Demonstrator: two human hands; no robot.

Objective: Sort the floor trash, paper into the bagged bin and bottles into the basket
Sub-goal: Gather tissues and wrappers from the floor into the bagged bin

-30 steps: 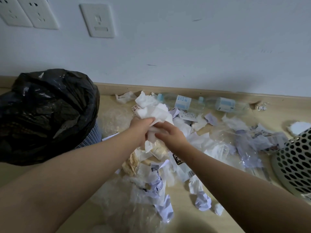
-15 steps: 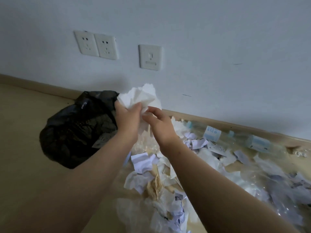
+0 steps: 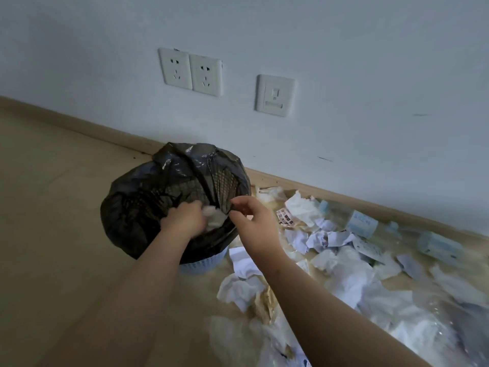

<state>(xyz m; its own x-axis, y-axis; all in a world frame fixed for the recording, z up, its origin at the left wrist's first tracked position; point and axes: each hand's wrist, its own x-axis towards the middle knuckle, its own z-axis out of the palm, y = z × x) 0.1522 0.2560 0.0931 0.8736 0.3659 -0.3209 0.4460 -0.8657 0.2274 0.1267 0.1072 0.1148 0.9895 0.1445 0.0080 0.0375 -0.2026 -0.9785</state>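
Left hand (image 3: 185,221) reached down into the mouth of the bagged bin (image 3: 143,205) at centre frame, fingers curled against a white paper wad (image 3: 214,219) just inside the near rim. Blur made it impossible to tell whether the hand gripped the wad or only touched it. Right hand (image 3: 252,221) hovered just beside it over the bin's right edge, fingers loosely bent and holding nothing. The step in hand looked to be dropping paper into the bin, and it seemed nearly done. Much of the task was left: a spread of crumpled paper (image 3: 346,276) covered the floor (image 3: 53,234) across the lower right, and two clear bottles (image 3: 362,223) with pale blue labels lay along the baseboard (image 3: 344,195) toward the right edge. No basket showed in view. The next move would likely call for freeing the wad, then turning right toward the pile to gather loose sheets without catching the plastic film (image 3: 434,298) mixed among them.
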